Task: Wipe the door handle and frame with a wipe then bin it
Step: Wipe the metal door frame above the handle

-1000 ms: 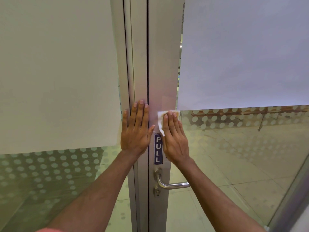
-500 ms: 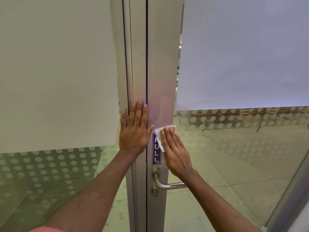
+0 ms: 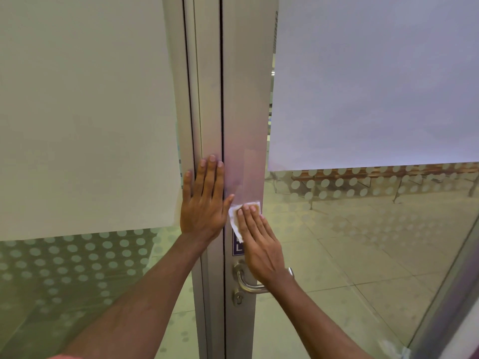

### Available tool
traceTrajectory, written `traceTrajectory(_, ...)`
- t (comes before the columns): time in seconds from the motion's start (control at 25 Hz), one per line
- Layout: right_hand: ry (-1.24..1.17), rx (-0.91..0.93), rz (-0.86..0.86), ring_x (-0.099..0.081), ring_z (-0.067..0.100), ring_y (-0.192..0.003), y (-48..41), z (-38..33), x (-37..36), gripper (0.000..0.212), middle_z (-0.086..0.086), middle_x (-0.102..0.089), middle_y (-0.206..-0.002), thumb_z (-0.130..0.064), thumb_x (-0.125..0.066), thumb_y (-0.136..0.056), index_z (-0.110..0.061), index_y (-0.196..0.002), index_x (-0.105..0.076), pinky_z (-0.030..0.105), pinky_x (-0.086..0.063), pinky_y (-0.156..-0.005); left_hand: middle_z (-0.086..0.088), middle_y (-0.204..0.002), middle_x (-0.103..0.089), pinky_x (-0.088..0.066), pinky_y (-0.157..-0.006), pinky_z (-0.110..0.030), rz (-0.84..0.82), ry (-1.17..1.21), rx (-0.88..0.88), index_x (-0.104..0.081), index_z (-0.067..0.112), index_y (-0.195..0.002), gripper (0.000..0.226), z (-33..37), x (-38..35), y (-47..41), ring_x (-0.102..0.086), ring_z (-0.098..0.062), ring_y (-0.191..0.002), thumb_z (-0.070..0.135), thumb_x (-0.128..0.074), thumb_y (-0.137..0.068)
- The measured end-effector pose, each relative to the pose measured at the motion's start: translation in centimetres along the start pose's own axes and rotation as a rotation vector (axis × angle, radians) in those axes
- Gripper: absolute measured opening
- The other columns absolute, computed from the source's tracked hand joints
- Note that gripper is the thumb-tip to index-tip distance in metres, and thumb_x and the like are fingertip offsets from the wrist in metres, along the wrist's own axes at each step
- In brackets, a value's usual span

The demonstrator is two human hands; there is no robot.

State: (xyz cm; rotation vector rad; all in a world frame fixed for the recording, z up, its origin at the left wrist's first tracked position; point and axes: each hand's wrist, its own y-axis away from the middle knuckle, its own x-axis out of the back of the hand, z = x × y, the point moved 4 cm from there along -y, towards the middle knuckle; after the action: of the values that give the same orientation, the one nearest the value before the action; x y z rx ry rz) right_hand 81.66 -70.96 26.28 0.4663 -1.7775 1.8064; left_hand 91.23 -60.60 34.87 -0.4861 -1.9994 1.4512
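- Against the grey metal door frame (image 3: 243, 99), the right hand (image 3: 261, 244) lies flat with its fingers pressed together, holding a small white wipe (image 3: 237, 216) to the metal under the fingertips.
- That wipe, slightly browned near its upper edge, covers the top of a dark blue vertical sign (image 3: 238, 248), of which only the lower end shows.
- Just left of the dark seam between the two frame posts, the left hand (image 3: 204, 206) is pressed open on the neighbouring grey frame post (image 3: 207, 99), fingers upward and close together, the thumb spread toward the wipe.
- Below the right hand, a brushed steel lever door handle (image 3: 246, 286) juts from the frame, partly hidden by the wrist; a keyhole (image 3: 238, 298) sits under it.
- Either side of the frame are glass panels (image 3: 363, 255) with pale frosted dots, each covered above by a white sheet (image 3: 375, 79).
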Motion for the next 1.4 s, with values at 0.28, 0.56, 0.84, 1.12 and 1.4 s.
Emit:
traceTrajectory(0.28, 0.027, 0.112, 0.025, -0.015, 0.025, -0.148, -2.6, -1.5, 0.1, 0.064, 0.016, -0.021, -0.156, -0.004, -0.042, -0.088, -0.003, -0.148, -0.022, 0.039, -0.019, -0.120, -0.009, -0.164, 0.013, 0.005, -0.124, -0.044, 0.008, -0.005, 0.004, 0.003, 0.007, -0.156, 0.070, -0.1, 0.1, 0.0, 0.007, -0.023, -0.153, 0.052, -0.014, -0.105)
traceTrajectory(0.56, 0.017, -0.039, 0.071, -0.009, 0.026, -0.149, -2.6, 2.1, 1.3, 0.056, 0.016, -0.010, -0.159, -0.016, -0.033, -0.099, -0.002, -0.150, -0.015, 0.039, -0.013, -0.122, -0.011, -0.165, 0.010, 0.003, -0.125, -0.046, -0.008, 0.004, -0.001, 0.002, 0.007, -0.157, 0.069, 0.0, -0.1, 0.1, 0.004, -0.025, -0.153, 0.050, -0.013, -0.105)
traceTrajectory(0.84, 0.150, 0.361, -0.251, -0.004, 0.021, -0.149, 4.5, 4.7, -1.0, 0.065, 0.011, -0.010, -0.161, -0.006, -0.031, -0.091, -0.008, -0.152, -0.010, 0.038, -0.009, -0.121, -0.015, -0.164, -0.006, 0.005, -0.124, -0.045, -0.020, -0.009, -0.005, 0.001, 0.007, -0.156, 0.069, 0.0, 0.0, 0.0, -0.003, -0.026, -0.152, 0.050, -0.012, -0.105)
traceTrajectory(1.12, 0.163, 0.343, -0.224, -0.002, 0.019, -0.149, 1.2, 5.3, 0.9, 0.067, 0.007, -0.005, -0.161, -0.009, -0.030, -0.090, -0.013, -0.153, -0.007, 0.034, 0.000, -0.122, -0.016, -0.163, -0.007, 0.005, -0.124, -0.045, -0.013, -0.017, 0.000, 0.000, 0.006, -0.157, 0.068, 0.0, 0.1, 0.0, 0.004, -0.025, -0.153, 0.049, -0.013, -0.105)
traceTrajectory(1.4, 0.045, 0.364, -0.162, -0.012, 0.022, -0.149, -0.4, 5.4, 1.5, 0.058, 0.010, -0.013, -0.159, -0.007, -0.031, -0.096, -0.009, -0.151, -0.014, 0.035, -0.009, -0.123, -0.015, -0.163, -0.007, 0.004, -0.125, -0.045, 0.000, -0.009, -0.002, 0.000, 0.007, -0.157, 0.069, 0.0, 0.0, 0.0, 0.003, -0.025, -0.152, 0.049, -0.015, -0.105)
